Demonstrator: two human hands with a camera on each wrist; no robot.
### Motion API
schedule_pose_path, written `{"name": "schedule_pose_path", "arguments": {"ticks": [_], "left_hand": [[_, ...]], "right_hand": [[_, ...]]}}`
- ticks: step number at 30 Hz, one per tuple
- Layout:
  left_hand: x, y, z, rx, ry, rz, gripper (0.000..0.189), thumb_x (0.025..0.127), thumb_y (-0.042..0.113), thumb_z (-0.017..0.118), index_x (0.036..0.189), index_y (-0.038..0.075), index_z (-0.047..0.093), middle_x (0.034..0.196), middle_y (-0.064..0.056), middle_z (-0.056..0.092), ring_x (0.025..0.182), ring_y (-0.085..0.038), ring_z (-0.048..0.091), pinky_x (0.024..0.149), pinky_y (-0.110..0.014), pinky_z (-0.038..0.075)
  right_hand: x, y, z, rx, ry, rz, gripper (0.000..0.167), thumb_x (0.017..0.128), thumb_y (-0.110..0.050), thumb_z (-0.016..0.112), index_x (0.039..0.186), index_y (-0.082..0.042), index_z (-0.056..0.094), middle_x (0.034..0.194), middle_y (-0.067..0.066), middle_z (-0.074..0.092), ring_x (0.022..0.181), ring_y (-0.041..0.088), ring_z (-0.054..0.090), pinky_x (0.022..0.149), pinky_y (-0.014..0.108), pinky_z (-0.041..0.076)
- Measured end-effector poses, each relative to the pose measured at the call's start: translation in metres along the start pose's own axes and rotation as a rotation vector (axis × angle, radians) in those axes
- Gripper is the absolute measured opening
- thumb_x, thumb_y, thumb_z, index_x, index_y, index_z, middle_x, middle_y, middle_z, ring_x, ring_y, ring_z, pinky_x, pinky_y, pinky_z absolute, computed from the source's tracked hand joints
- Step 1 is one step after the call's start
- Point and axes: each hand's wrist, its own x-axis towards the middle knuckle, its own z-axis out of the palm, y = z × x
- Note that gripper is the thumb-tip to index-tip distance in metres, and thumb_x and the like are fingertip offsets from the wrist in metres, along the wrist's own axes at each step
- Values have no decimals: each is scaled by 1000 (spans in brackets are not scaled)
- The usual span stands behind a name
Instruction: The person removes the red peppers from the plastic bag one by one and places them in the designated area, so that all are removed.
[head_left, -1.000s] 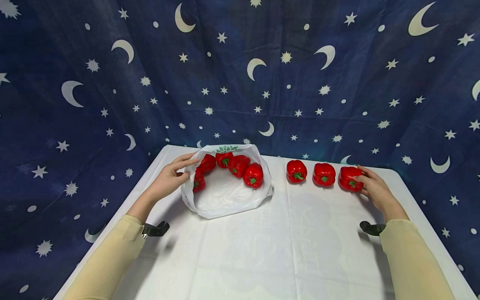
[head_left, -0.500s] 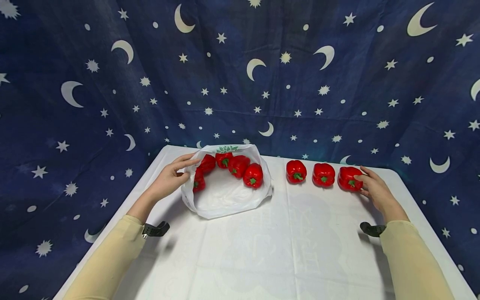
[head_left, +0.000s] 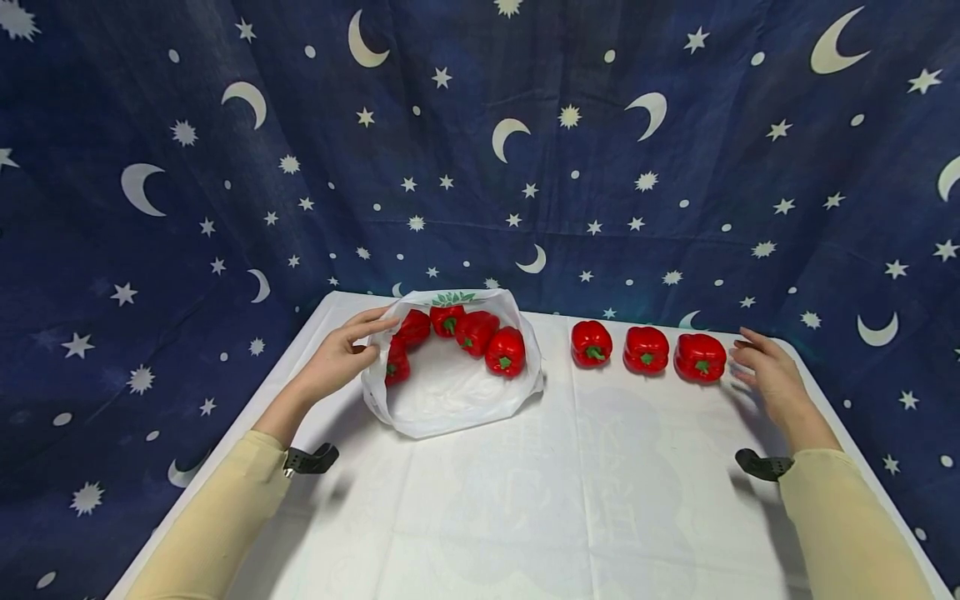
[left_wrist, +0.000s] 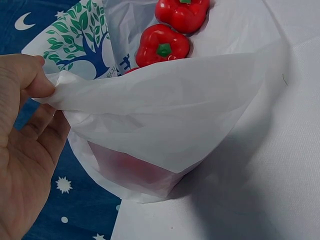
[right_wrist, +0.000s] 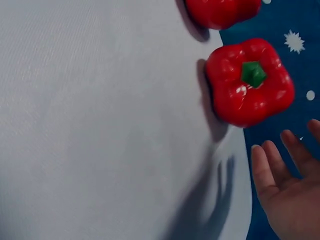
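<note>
A white plastic bag point(head_left: 450, 421) with a green and blue tree print lies with its mouth wide on the table's left part. Several red bell peppers point(head_left: 477, 332) sit inside it along the far side. My left hand point(head_left: 337, 358) pinches the bag's left rim between thumb and fingers, as the left wrist view shows. Three more bell peppers stand in a row to the right of the bag. Beside the rightmost bell pepper point(head_left: 700, 358), my right hand point(head_left: 774, 379) is held with fingers spread and relaxed, a small gap between fingertips and pepper.
A white cloth covers the table point(head_left: 510, 517). Behind it and along the sides hangs a dark blue curtain point(head_left: 465, 150) with moons and stars. The other two bell peppers in the row, a left one point(head_left: 592, 343) and a middle one point(head_left: 646, 349), stand slightly apart.
My right hand has let go of the rightmost bell pepper and drawn away to the right. That pepper stays in place, and my left hand still holds the bag's rim.
</note>
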Motion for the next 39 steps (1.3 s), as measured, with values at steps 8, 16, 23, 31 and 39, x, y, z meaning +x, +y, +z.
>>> {"name": "schedule_pose_path", "arguments": {"ticks": [8,16,23,31,39], "left_hand": [[0,-3,-1,-9,-6,25,52,98,-1,56,144,22,62,159,9,38,142,-21,40,105,-54,40],[0,-3,-1,-14,-2,23,52,97,-2,56,144,21,62,160,8,38,142,-21,40,104,-54,40],[0,-2,-1,-2,-2,14,52,98,-3,55,144,20,62,160,8,38,143,-21,39,102,-52,42],[0,-1,-1,0,-8,17,53,97,-1,55,144,23,62,159,9,38,142,-20,39,103,-51,41],[0,-2,-2,-8,-7,10,52,98,0,55,144,23,62,159,10,38,142,-19,39,106,-53,40]], "right_hand": [[-6,-21,12,15,95,-112,60,105,-24,56,161,-13,36,156,7,45,104,-3,52,79,10,48],[-19,-44,37,-67,61,-182,62,105,-30,56,161,-17,35,160,10,41,120,3,48,90,12,47],[-31,-60,60,-15,-5,-289,59,105,-23,54,160,-12,37,156,13,44,126,11,47,88,9,44],[-48,-83,94,-12,-144,-391,57,103,-15,58,157,-13,41,151,14,49,129,15,50,98,17,44],[-65,-98,134,42,-334,-523,54,100,-6,60,153,-6,46,147,19,51,128,23,51,95,18,47]]}}
